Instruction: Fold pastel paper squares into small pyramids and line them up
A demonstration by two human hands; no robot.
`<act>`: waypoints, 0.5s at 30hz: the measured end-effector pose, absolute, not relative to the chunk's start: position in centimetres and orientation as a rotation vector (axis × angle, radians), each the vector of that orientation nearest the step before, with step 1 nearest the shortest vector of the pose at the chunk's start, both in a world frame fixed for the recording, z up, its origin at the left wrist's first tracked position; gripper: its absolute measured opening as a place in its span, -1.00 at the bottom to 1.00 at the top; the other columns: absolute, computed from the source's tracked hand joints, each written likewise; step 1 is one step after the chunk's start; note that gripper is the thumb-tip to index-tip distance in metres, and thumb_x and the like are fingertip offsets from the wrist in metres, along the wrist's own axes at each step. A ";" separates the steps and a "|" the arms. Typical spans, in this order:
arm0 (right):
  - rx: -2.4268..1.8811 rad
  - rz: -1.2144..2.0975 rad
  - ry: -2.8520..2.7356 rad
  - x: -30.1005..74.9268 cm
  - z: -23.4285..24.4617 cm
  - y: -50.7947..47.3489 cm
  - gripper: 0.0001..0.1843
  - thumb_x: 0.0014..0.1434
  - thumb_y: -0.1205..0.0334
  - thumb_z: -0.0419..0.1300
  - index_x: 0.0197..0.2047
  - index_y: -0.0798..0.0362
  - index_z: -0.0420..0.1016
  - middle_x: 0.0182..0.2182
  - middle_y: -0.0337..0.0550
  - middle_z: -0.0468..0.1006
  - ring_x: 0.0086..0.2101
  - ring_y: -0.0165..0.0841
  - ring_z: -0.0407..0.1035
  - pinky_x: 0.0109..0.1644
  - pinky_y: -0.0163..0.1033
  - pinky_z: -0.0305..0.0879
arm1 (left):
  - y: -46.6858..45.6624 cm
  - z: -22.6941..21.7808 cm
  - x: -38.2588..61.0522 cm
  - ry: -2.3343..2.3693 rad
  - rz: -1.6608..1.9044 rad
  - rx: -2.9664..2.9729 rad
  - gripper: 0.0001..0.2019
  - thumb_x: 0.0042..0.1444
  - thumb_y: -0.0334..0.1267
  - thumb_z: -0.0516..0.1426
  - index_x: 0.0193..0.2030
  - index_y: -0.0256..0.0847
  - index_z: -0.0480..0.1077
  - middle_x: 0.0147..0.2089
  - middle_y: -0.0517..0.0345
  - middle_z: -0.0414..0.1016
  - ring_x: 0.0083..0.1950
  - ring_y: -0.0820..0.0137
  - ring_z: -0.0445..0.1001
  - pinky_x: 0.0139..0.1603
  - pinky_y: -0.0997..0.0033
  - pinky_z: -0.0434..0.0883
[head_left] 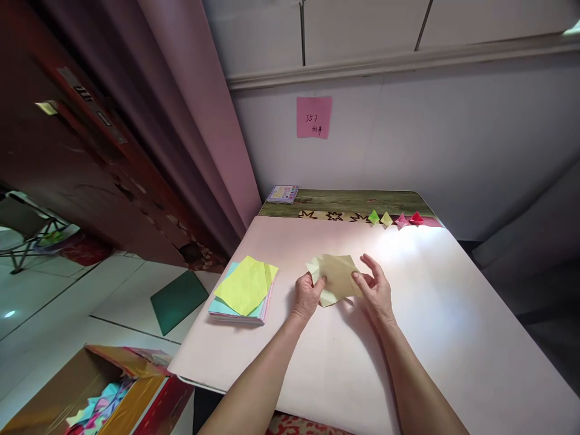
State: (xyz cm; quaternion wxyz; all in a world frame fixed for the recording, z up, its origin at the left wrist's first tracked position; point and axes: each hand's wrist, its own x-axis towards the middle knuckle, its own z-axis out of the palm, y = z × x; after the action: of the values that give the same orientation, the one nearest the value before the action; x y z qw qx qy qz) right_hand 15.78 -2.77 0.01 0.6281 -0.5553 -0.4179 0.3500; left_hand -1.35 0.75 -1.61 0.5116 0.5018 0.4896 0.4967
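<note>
Between my hands, just above the pink-white table top, is a creased sheet of pale yellow paper. My left hand pinches its left edge, thumb on top. At the right edge my right hand grips the same sheet between thumb and fingers, with the index finger raised off it. Fold lines show near the sheet's corners, and its underside is hidden. To the left lies a stack of coloured paper, topped by a creased bright yellow sheet.
Small folded paper pieces in green, yellow, pink and red line the table's far edge. A packet sits at the back left. On the floor stands an open cardboard box holding colourful folded paper.
</note>
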 end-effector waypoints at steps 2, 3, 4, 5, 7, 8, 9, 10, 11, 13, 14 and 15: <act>-1.235 1.022 -0.855 16.0 0.2 -2.7 -0.39 0.01 -0.15 0.33 0.06 0.03 0.48 0.00 0.04 0.55 -0.22 -0.18 0.51 -0.24 -0.17 0.46 | 0.7 -1.3 -1.3 1.161 1.205 1.211 -0.73 -0.09 -0.07 0.29 -0.40 -0.26 0.50 -0.50 0.15 0.51 -0.39 0.30 0.49 -0.39 0.42 0.40; -1.230 1.098 -0.815 16.0 0.2 -2.7 -0.44 0.00 -0.17 0.33 -0.06 0.05 0.54 -0.14 0.00 0.61 -0.28 -0.19 0.51 -0.30 -0.19 0.45 | 0.7 -1.1 -1.3 1.146 1.210 1.209 -0.73 -0.08 -0.06 0.29 -0.39 -0.26 0.50 -0.49 0.14 0.52 -0.35 0.29 0.50 -0.36 0.41 0.40; -1.231 1.145 -0.782 16.1 0.3 -2.7 -0.49 -0.02 -0.19 0.33 -0.18 0.06 0.56 -0.27 -0.05 0.63 -0.36 -0.21 0.50 -0.36 -0.22 0.42 | 0.6 -0.9 -1.4 1.126 1.214 1.205 -0.72 -0.08 -0.05 0.29 -0.38 -0.26 0.51 -0.47 0.12 0.53 -0.32 0.27 0.50 -0.33 0.40 0.41; -1.234 1.169 -0.758 16.0 0.3 -2.7 -0.52 -0.04 -0.20 0.34 -0.27 0.07 0.56 -0.37 -0.10 0.62 -0.43 -0.25 0.48 -0.42 -0.25 0.38 | 0.6 -0.8 -1.4 1.104 1.216 1.197 -0.71 -0.07 -0.05 0.29 -0.36 -0.26 0.51 -0.45 0.11 0.54 -0.30 0.27 0.50 -0.31 0.40 0.41; -1.241 1.178 -0.731 16.0 0.3 -2.7 -0.54 -0.05 -0.20 0.34 -0.36 0.06 0.54 -0.48 -0.18 0.59 -0.51 -0.30 0.42 -0.49 -0.28 0.32 | 0.6 -0.5 -1.6 1.063 1.217 1.176 -0.70 -0.05 -0.03 0.28 -0.35 -0.27 0.51 -0.43 0.10 0.54 -0.30 0.28 0.49 -0.30 0.40 0.41; -1.246 1.181 -0.723 15.9 0.2 -2.7 -0.55 -0.05 -0.19 0.34 -0.37 0.06 0.53 -0.50 -0.20 0.58 -0.53 -0.32 0.41 -0.50 -0.29 0.30 | 0.6 -0.4 -1.8 1.049 1.215 1.162 -0.69 -0.04 -0.02 0.27 -0.37 -0.27 0.50 -0.44 0.11 0.52 -0.32 0.30 0.48 -0.31 0.40 0.40; -1.256 1.182 -0.714 15.9 0.1 -2.6 -0.56 -0.04 -0.18 0.34 -0.37 0.05 0.53 -0.51 -0.21 0.57 -0.54 -0.33 0.39 -0.52 -0.29 0.29 | 0.6 -0.4 -1.9 1.037 1.211 1.147 -0.69 -0.03 -0.01 0.27 -0.39 -0.27 0.49 -0.47 0.12 0.50 -0.36 0.32 0.46 -0.34 0.41 0.39; -1.271 1.179 -0.703 15.9 0.0 -2.6 -0.57 -0.04 -0.18 0.34 -0.37 0.05 0.53 -0.51 -0.21 0.57 -0.55 -0.34 0.38 -0.53 -0.30 0.28 | 0.6 -0.3 -2.1 1.022 1.205 1.126 -0.68 -0.02 0.00 0.27 -0.42 -0.28 0.48 -0.49 0.14 0.48 -0.39 0.35 0.44 -0.36 0.42 0.37; -1.286 1.174 -0.697 15.9 -0.1 -2.5 -0.57 -0.03 -0.17 0.34 -0.38 0.05 0.52 -0.52 -0.21 0.56 -0.56 -0.34 0.37 -0.54 -0.30 0.28 | 0.7 -0.3 -2.2 1.002 1.197 1.100 -0.67 -0.02 0.00 0.26 -0.45 -0.28 0.46 -0.51 0.16 0.45 -0.42 0.38 0.42 -0.38 0.43 0.36; -1.297 1.165 -0.710 15.8 -0.2 -2.4 -0.58 -0.01 -0.17 0.32 -0.37 0.06 0.52 -0.50 -0.18 0.58 -0.54 -0.32 0.39 -0.53 -0.29 0.30 | 0.7 -0.4 -2.5 0.946 1.175 1.046 -0.67 -0.02 -0.01 0.27 -0.45 -0.29 0.45 -0.50 0.17 0.45 -0.44 0.41 0.40 -0.39 0.44 0.35; -1.289 1.170 -0.730 15.7 -0.2 -2.4 -0.57 0.01 -0.18 0.31 -0.36 0.06 0.52 -0.47 -0.15 0.59 -0.51 -0.29 0.41 -0.51 -0.28 0.32 | 0.6 -0.4 -2.5 0.916 1.162 1.026 -0.68 -0.02 -0.02 0.28 -0.42 -0.29 0.45 -0.48 0.16 0.47 -0.44 0.42 0.41 -0.38 0.44 0.35; -1.274 1.182 -0.753 15.6 -0.2 -2.4 -0.57 0.02 -0.18 0.30 -0.34 0.06 0.52 -0.44 -0.13 0.61 -0.48 -0.26 0.44 -0.48 -0.26 0.36 | 0.6 -0.4 -2.6 0.891 1.148 1.015 -0.69 -0.03 -0.04 0.29 -0.38 -0.30 0.47 -0.45 0.15 0.49 -0.43 0.41 0.42 -0.37 0.43 0.36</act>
State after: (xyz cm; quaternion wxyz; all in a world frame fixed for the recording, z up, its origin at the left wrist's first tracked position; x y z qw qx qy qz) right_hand 15.57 -2.41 -0.19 0.5842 -0.5458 -0.3227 0.5066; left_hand -2.58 0.62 -0.37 0.6324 0.4437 0.3895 0.5016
